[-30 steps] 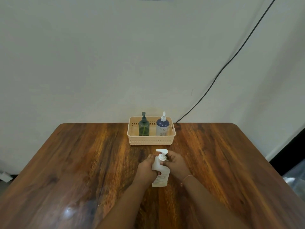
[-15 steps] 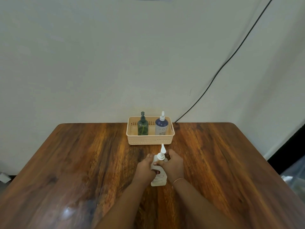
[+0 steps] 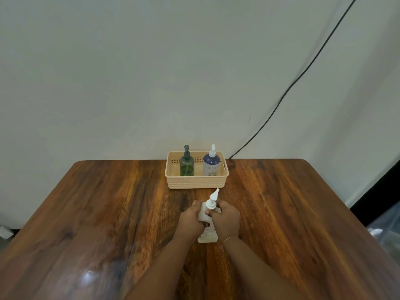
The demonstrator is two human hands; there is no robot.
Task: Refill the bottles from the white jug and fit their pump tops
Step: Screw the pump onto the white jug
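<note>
A white bottle (image 3: 207,234) stands upright on the wooden table (image 3: 108,213), in the middle. My left hand (image 3: 190,219) wraps around its body. My right hand (image 3: 226,219) grips the collar of its white pump top (image 3: 213,199), whose nozzle points away and slightly right. Behind it a beige basket (image 3: 195,183) holds a green bottle (image 3: 186,164) with a dark pump and a purple bottle (image 3: 211,164) with a white pump, both upright. No white jug is in view.
A pale wall rises just behind the basket, with a black cable (image 3: 287,89) running diagonally down it to the table's back edge. A dark gap and clear plastic (image 3: 387,230) lie off the table's right side.
The pump nozzle has swung from pointing right to pointing away from me. My right hand has turned around the collar, while my left hand stayed on the bottle's body.
</note>
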